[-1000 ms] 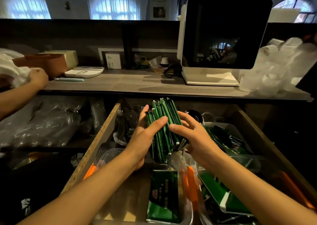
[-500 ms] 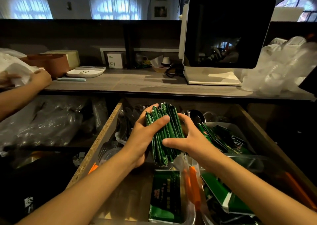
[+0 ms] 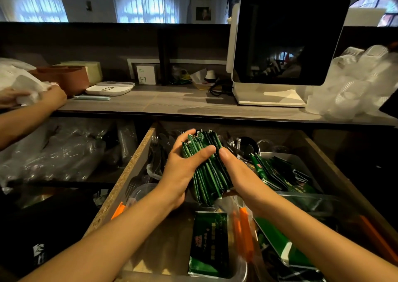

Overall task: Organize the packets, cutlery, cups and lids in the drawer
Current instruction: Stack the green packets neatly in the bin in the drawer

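Both hands, our left hand [image 3: 183,165] and right hand [image 3: 235,171], squeeze a thick green packet stack [image 3: 207,170] above the open drawer [image 3: 129,174]; loose outer packets could slide free and scatter.

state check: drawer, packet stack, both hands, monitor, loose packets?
drawer: pulled open
stack of green packets: bunched upright, held above the drawer
left hand: grips the stack, thumb across its front
right hand: grips the stack's right side
monitor: screen dark
loose green packets: jumbled in the right tray
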{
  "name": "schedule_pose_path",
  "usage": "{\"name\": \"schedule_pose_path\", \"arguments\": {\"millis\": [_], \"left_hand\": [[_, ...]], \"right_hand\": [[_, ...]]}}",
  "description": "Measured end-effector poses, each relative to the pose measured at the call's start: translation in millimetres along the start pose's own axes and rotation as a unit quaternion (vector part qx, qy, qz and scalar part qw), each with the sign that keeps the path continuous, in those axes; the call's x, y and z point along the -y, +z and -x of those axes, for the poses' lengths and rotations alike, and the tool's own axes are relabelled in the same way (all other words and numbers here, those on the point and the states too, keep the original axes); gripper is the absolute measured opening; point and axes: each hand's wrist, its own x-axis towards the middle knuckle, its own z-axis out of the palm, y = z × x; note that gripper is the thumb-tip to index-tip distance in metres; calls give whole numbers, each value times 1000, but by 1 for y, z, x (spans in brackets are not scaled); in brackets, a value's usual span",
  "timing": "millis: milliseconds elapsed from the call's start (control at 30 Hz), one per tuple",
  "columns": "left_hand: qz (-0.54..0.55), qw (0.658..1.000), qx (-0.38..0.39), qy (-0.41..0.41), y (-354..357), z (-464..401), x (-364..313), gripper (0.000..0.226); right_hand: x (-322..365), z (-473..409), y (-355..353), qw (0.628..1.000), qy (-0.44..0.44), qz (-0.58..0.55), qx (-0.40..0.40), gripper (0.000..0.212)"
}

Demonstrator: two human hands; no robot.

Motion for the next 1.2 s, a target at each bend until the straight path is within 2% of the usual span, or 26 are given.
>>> {"name": "schedule_pose_path", "arguments": {"millis": [67, 167, 233, 367, 467, 567, 733, 900, 1067, 1200], "left_hand": [[2, 1000, 9, 10, -1, -2, 1, 72], [20, 999, -1, 33, 1, -2, 1, 45], [30, 998, -9, 52, 1, -1, 2, 35], [31, 995, 0, 98, 1, -1, 3, 36], [28, 987, 9, 156, 2, -1, 3, 38], [10, 979, 18, 205, 3, 0, 2, 34], [-74, 959, 5, 275, 4, 2, -1, 53], [-177, 959, -15, 223, 0, -3, 0, 69], [-139, 984, -49, 101, 1, -7, 0, 97], [-67, 995, -51, 51, 2, -9, 1, 86]], "right_hand": [[0, -1, 0, 999, 11, -39, -4, 46], [-4, 0, -1, 987, 43, -154, -2, 35], [-4, 2, -1, 975, 68, -213, -5, 37], [0, 3, -5, 947, 125, -295, -7, 43], [4, 7, -8, 923, 174, -342, 25, 40], [3, 8, -9, 903, 209, -374, 36, 48], [8, 8, -7, 893, 211, -395, 49, 50], [11, 6, -8, 897, 187, -400, 28, 45], [13, 5, -2, 920, 143, -365, -12, 48], [13, 4, -8, 913, 151, -378, -37, 48]]}}
